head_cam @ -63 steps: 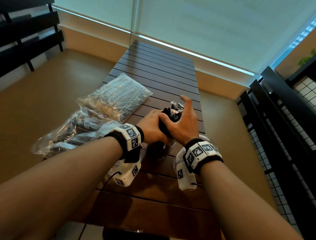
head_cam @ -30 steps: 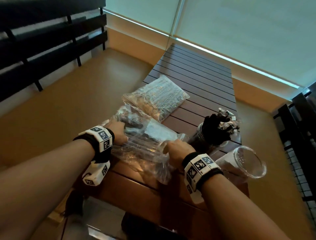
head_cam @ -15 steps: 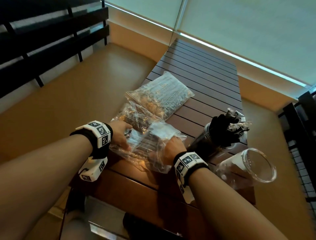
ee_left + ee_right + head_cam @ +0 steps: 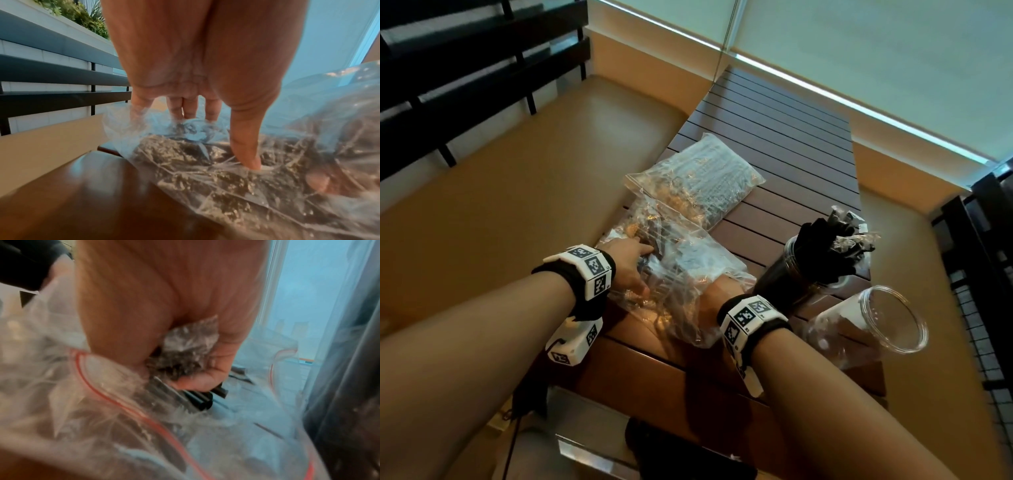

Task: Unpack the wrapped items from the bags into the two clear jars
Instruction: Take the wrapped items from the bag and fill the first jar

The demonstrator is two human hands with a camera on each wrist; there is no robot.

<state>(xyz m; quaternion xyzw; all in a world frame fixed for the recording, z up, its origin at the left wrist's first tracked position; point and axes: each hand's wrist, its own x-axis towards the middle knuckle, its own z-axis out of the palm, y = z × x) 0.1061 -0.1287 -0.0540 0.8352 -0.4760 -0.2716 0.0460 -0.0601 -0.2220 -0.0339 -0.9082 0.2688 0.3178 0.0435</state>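
Note:
The near clear zip bag (image 4: 681, 274) lies at the table's front and holds black wrapped items. Its film spreads under my left hand (image 4: 635, 265), which presses flat on the bag from outside, fingers (image 4: 191, 110) straight and thumb down. My right hand (image 4: 717, 291) is inside the bag's mouth. In the right wrist view, my right hand (image 4: 185, 366) curls round a bundle of wrapped items (image 4: 189, 344) with black ends (image 4: 202, 400). One clear jar (image 4: 808, 270) stands stuffed with black wrapped items. The second clear jar (image 4: 876, 329) is empty and tilted at the front right.
A second full zip bag (image 4: 698, 178) lies just beyond the near one. The brown slatted table (image 4: 791, 154) runs away from me towards the window. Dark railings stand at the left and right, with tan floor beside the table.
Both hands left the filled jar and came to the near bag. The left hand settled flat on it. The right hand went into the bag's mouth and closed on a bundle.

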